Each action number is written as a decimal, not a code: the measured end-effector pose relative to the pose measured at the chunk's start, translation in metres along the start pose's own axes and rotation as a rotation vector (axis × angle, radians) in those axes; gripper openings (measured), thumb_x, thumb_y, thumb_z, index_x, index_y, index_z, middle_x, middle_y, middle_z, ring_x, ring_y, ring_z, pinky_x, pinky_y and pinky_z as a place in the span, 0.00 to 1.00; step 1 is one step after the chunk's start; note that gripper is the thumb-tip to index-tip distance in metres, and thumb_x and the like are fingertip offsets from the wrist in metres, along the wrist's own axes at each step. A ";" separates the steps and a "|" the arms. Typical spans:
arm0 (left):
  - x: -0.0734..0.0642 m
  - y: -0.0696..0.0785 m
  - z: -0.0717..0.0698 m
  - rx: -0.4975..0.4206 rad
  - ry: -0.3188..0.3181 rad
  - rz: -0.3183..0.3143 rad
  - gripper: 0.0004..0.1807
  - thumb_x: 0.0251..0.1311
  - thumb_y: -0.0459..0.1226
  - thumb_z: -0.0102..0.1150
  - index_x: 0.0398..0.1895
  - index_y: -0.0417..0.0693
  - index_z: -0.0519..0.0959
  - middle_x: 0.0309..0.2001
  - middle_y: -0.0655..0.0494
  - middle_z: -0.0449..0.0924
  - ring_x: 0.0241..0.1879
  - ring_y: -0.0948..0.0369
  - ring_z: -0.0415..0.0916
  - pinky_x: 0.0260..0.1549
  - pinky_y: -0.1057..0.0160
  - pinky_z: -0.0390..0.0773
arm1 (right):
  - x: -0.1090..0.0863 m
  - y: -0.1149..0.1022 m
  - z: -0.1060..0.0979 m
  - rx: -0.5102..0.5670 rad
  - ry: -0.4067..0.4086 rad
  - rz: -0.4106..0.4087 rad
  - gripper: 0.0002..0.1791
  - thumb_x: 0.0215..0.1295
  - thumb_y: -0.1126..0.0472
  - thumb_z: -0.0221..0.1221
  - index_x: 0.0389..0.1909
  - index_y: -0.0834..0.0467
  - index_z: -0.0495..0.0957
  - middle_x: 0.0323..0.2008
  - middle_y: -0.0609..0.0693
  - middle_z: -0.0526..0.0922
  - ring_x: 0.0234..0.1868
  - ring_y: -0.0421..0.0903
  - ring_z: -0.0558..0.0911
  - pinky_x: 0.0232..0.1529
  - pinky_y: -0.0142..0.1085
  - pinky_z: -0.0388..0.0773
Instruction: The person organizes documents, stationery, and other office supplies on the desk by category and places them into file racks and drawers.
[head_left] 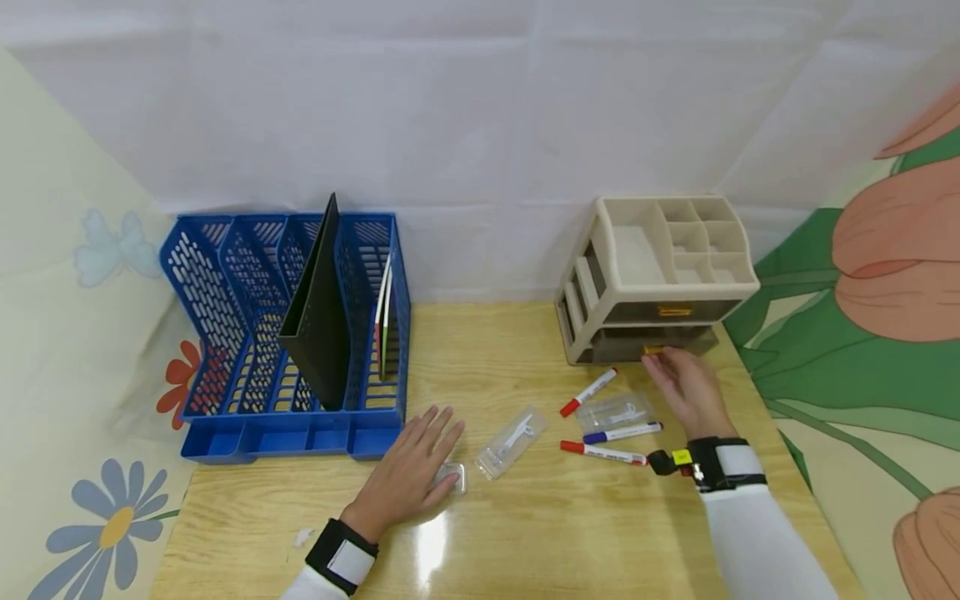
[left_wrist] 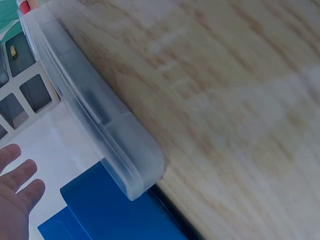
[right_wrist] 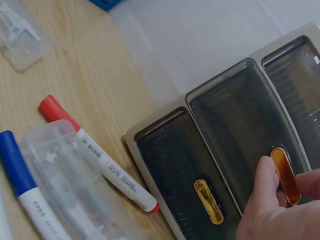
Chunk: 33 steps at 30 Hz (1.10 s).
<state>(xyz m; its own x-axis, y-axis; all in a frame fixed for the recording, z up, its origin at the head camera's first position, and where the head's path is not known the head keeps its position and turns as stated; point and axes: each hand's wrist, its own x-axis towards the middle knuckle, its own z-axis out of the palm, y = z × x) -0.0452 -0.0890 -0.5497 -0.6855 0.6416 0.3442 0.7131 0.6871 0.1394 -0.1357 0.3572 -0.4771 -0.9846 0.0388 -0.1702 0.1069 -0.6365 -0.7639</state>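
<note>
Marker labels [right_wrist: 123,178] are showing barcodes and blurred print. The right hand's fingers [right_wrist: 265,180] are pinching a gold handle [right_wrist: 285,172] on the organizer [head_left: 663,291], near the far right corner of the wood-grained worktop [head_left: 540,533]; the left hand [head_left: 401,479] is lying beside a clear case [head_left: 459,473], fingers outstretched. Floral print [head_left: 877,275] is flanking both sides.

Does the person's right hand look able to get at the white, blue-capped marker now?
Probably yes, once the right hand lets go of the oblong gold drawer handle: the marker lies close by on the pale wooden table, with nothing seen on top.
</note>
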 end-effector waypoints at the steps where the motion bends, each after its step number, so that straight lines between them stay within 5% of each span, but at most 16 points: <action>1: 0.000 0.000 0.000 0.001 0.002 0.000 0.37 0.67 0.55 0.44 0.74 0.46 0.59 0.72 0.40 0.61 0.71 0.44 0.56 0.65 0.42 0.65 | -0.003 0.000 0.000 0.013 -0.007 0.001 0.13 0.72 0.77 0.41 0.38 0.74 0.75 0.37 0.59 0.80 0.41 0.47 0.82 0.50 0.33 0.82; 4: 0.000 0.001 0.000 0.003 0.001 -0.010 0.37 0.66 0.54 0.46 0.74 0.46 0.59 0.72 0.41 0.61 0.71 0.44 0.56 0.65 0.42 0.65 | -0.012 0.001 -0.001 0.196 0.043 0.045 0.15 0.73 0.76 0.39 0.37 0.73 0.76 0.38 0.61 0.80 0.43 0.52 0.82 0.51 0.38 0.82; 15: 0.006 0.005 0.004 -0.002 0.004 -0.016 0.36 0.67 0.54 0.44 0.74 0.47 0.59 0.72 0.42 0.61 0.71 0.45 0.56 0.67 0.44 0.63 | -0.041 0.006 -0.007 0.253 -0.012 0.029 0.18 0.74 0.76 0.35 0.37 0.73 0.75 0.40 0.61 0.81 0.45 0.53 0.81 0.54 0.38 0.81; 20: 0.016 0.010 0.006 -0.023 0.056 0.020 0.37 0.63 0.52 0.50 0.72 0.45 0.62 0.71 0.40 0.64 0.69 0.44 0.59 0.65 0.43 0.66 | -0.054 0.007 -0.009 0.265 -0.004 0.007 0.17 0.74 0.77 0.36 0.38 0.72 0.75 0.40 0.60 0.79 0.45 0.53 0.81 0.53 0.39 0.81; 33: 0.045 0.024 0.015 -0.016 0.017 0.041 0.38 0.65 0.54 0.49 0.74 0.46 0.59 0.72 0.41 0.61 0.70 0.44 0.58 0.65 0.44 0.66 | -0.074 0.015 -0.013 0.291 0.050 -0.002 0.14 0.73 0.77 0.38 0.36 0.71 0.74 0.40 0.59 0.77 0.44 0.53 0.81 0.53 0.40 0.81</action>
<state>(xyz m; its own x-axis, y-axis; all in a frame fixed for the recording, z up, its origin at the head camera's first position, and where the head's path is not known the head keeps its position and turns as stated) -0.0605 -0.0386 -0.5445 -0.6528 0.6633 0.3659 0.7432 0.6544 0.1394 -0.0590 0.3548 -0.4841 -0.9760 0.0731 -0.2049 0.0544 -0.8301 -0.5550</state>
